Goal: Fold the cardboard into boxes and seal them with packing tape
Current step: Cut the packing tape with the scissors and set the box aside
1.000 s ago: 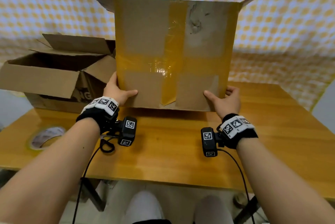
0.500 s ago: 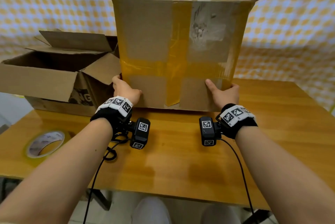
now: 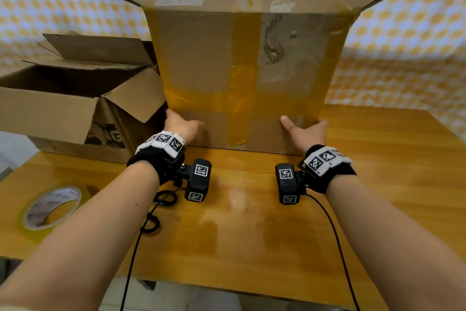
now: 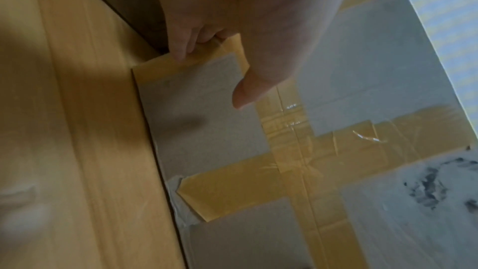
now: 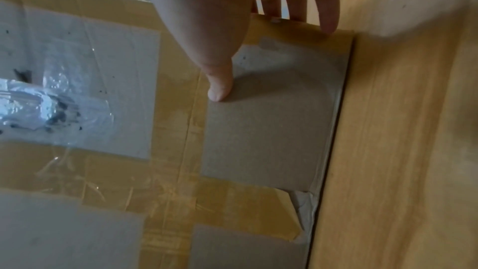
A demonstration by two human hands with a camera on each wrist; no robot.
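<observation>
A large cardboard box stands on its side on the wooden table, its bottom facing me with a cross of tan packing tape. Its open flaps splay out at the far end. My left hand grips the lower left corner, thumb on the taped face and fingers round the side edge; in the left wrist view that hand pinches the corner. My right hand grips the lower right corner the same way, and the right wrist view shows its thumb on the cardboard.
A second open cardboard box sits at the left, its flap touching the held box. A roll of tan packing tape lies flat near the table's front left edge. A checked cloth hangs behind the table.
The box has moved away from me along the table and tipped back, so its upper side now shows. Both hands went with it and keep their hold on the lower corners.
</observation>
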